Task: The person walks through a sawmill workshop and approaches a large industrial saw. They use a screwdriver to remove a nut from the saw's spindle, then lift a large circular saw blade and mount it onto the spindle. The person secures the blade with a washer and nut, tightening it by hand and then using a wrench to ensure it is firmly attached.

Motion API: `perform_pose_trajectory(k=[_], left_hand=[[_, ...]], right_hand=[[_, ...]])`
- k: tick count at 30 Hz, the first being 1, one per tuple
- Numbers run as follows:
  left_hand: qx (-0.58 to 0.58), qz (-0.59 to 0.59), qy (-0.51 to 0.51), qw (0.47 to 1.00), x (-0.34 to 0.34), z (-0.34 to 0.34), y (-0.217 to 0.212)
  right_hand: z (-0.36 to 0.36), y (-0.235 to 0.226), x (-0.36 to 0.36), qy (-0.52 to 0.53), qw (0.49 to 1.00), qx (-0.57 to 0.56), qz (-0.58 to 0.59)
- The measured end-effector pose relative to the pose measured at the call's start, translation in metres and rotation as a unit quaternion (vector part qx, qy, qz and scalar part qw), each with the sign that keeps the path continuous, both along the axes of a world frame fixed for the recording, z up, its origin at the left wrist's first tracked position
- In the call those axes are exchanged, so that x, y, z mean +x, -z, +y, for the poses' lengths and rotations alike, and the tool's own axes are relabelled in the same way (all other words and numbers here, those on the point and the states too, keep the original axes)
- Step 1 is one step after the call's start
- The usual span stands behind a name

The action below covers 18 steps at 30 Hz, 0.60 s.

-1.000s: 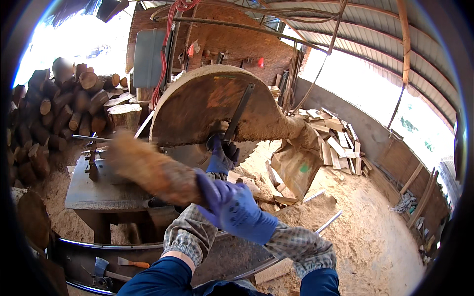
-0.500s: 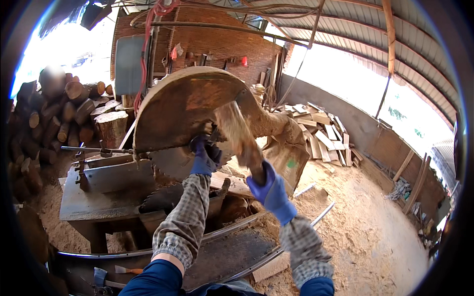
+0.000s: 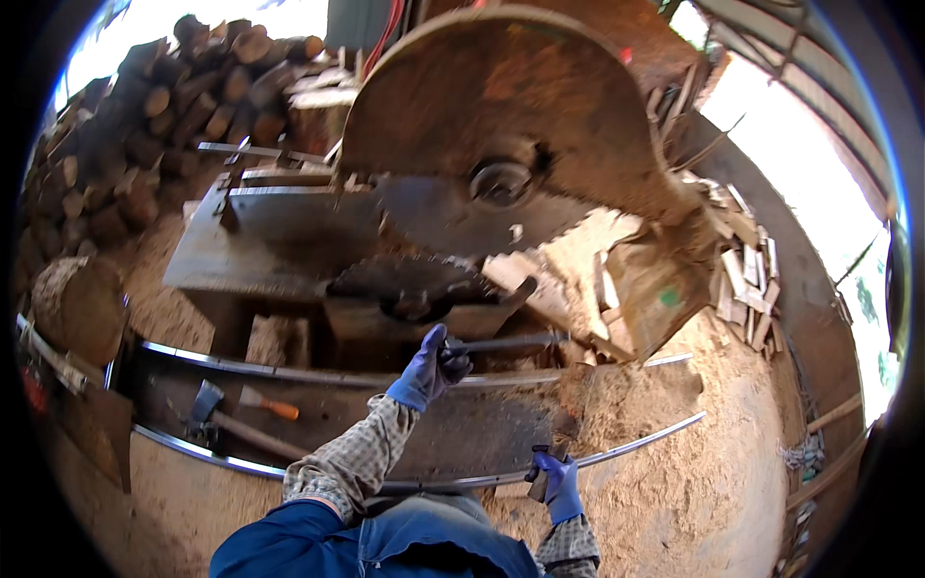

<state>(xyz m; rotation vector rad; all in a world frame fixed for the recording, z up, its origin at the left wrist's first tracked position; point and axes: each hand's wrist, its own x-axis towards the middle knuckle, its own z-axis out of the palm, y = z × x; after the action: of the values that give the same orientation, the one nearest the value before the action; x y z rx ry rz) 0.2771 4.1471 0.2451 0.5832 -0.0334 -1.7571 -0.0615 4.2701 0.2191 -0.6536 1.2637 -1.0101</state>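
My left hand (image 3: 429, 371), in a blue glove, is closed around the end of a dark metal bar (image 3: 511, 343). The bar runs to the right, below the toothed circular saw blade (image 3: 453, 226). My right hand (image 3: 561, 485), also gloved, is low near my body and grips the lower end of a dark piece of wood (image 3: 570, 409) standing over the curved rail. A rusty round guard (image 3: 501, 96) covers the upper half of the blade. Cut wood pieces (image 3: 568, 270) lie just right of the blade.
A steel saw table (image 3: 270, 231) stands left of the blade. Stacked logs (image 3: 145, 106) fill the back left, with a stump (image 3: 77, 303) nearer. A hatchet (image 3: 207, 407) and an orange-handled tool (image 3: 270, 407) lie between curved rails (image 3: 289, 374). Split boards (image 3: 747, 279) and sawdust (image 3: 713, 462) lie right.
The log chunk I held up at the blade is gone from my raised hands. Both hands dropped: the left onto the metal bar, the right down low with a wood piece.
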Motion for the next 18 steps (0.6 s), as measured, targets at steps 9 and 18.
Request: perform_pose_trajectory(k=[9,18], left_hand=[[0.206,-0.113,-0.015,0.972,0.018,0.107,0.136],[0.081,-0.076,-0.064,0.992,0.047,-0.026,0.162]], right_hand=[[0.013,0.064,0.021,-0.186,0.964,0.191,0.014],[-0.035,0.078,0.058,-0.227,0.948,0.218,-0.040]])
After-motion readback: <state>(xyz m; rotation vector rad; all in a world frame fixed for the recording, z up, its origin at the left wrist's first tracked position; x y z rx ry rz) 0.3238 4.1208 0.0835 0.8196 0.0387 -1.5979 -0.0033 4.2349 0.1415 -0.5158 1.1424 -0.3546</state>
